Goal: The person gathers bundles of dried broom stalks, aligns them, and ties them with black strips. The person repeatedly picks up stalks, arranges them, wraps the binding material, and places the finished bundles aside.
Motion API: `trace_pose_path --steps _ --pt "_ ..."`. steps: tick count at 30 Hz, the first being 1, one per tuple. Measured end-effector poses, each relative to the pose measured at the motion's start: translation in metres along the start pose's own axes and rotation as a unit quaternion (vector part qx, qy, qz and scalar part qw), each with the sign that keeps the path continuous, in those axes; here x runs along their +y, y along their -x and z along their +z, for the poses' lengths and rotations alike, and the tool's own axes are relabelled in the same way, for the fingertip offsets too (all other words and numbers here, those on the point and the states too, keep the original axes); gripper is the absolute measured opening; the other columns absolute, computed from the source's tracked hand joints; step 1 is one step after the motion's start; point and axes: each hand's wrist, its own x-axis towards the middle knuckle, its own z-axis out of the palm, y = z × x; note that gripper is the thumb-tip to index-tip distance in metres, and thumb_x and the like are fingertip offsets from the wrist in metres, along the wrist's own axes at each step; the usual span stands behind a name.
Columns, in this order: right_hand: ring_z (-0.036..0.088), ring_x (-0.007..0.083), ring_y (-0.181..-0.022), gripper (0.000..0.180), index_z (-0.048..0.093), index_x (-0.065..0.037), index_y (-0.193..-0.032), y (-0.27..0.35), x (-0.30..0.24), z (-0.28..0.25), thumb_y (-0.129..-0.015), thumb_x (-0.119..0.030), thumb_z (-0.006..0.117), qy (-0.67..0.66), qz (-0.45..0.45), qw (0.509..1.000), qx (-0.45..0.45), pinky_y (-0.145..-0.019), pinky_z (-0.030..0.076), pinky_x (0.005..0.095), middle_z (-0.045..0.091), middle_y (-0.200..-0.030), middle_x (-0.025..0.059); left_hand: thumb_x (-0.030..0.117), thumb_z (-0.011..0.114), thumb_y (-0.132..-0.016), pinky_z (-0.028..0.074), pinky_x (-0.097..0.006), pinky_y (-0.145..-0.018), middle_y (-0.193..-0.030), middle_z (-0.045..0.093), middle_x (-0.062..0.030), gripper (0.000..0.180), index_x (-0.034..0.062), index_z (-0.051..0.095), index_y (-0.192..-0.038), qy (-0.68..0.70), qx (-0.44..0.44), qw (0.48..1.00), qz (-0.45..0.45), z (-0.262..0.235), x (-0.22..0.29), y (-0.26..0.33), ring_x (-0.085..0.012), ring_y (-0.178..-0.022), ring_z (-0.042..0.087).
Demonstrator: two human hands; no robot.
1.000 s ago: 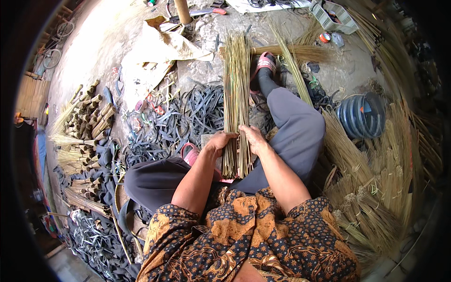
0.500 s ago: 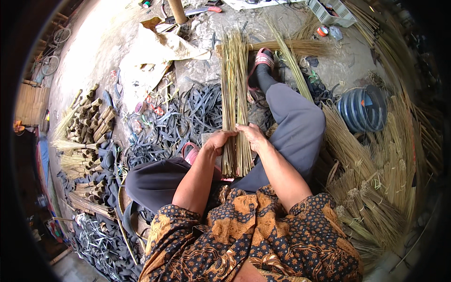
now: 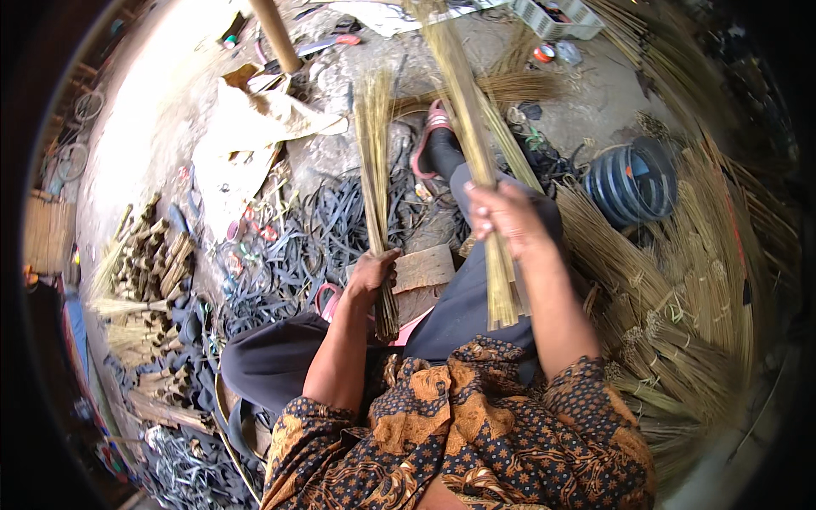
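I sit on the ground with one leg stretched forward. My left hand point(image 3: 372, 274) grips a thin bundle of straw-coloured sticks point(image 3: 374, 161) near its lower end; the bundle stands upright and fans out at the top. My right hand point(image 3: 503, 219) holds a second, thicker stick bundle point(image 3: 466, 119) lifted above my right knee, its tips reaching toward the top edge. The two bundles are apart. A small wooden board point(image 3: 422, 269) lies between my legs, just right of my left hand.
Many tied stick bundles point(image 3: 680, 306) are heaped at my right. Dark rubber strips point(image 3: 297, 246) cover the ground at left, beside stacked short bundles point(image 3: 153, 263). A blue coiled roll point(image 3: 631, 180) lies at right, a white basket point(image 3: 557, 17) far ahead, a wooden post point(image 3: 276, 34) at top.
Both hands held a single bundle together before. Now it is split: my right hand has lifted a thicker part up and to the right, and my left hand keeps the thinner part.
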Motion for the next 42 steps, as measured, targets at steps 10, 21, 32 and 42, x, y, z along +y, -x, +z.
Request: trace_pose_path --steps 10,21,32,42 --pt "0.067 0.0474 -0.109 0.046 0.061 0.004 -0.121 0.006 -0.064 -0.198 -0.098 -0.035 0.064 0.532 -0.148 0.732 0.400 -0.091 0.052 0.0503 0.069 -0.110 0.0326 0.023 0.069 -0.100 0.045 -0.029 -0.054 -0.073 0.054 0.0004 0.021 0.0098 0.057 -0.089 0.090 0.027 0.987 0.131 -0.026 0.056 0.018 -0.0108 -0.057 0.051" --pt "0.048 0.0417 -0.141 0.101 0.041 -0.002 -0.156 -0.060 0.036 -0.256 -0.086 -0.070 0.066 0.647 0.059 0.685 0.330 -0.115 0.041 0.0484 0.048 -0.153 0.0282 0.017 0.072 -0.097 0.049 -0.028 -0.051 -0.068 0.056 -0.0013 0.018 0.0073 0.058 -0.094 0.022 -0.009 0.979 0.202 -0.006 0.088 0.073 -0.0124 -0.052 0.055" --pt "0.062 0.0119 -0.080 0.045 0.064 -0.002 -0.123 -0.004 -0.086 0.061 -0.098 -0.037 0.074 -0.015 -0.284 0.955 -0.085 -0.075 0.054 0.0337 0.064 -0.088 0.0027 0.012 0.080 -0.089 0.054 -0.028 -0.061 -0.080 0.065 -0.0005 0.023 0.0032 0.065 -0.104 -0.171 -0.323 0.913 0.180 0.065 0.109 0.096 -0.0107 -0.063 0.062" --pt "0.058 0.0044 -0.063 0.018 0.075 -0.003 -0.106 -0.007 0.018 0.165 -0.099 -0.020 0.073 0.162 -0.394 0.899 -0.099 -0.056 0.046 0.0240 0.065 -0.072 -0.0036 0.009 0.070 -0.088 0.055 -0.036 -0.078 -0.088 0.075 -0.0099 0.019 -0.0035 0.071 -0.102 -0.211 0.061 0.841 0.495 0.033 0.091 0.083 -0.0190 -0.085 0.070"
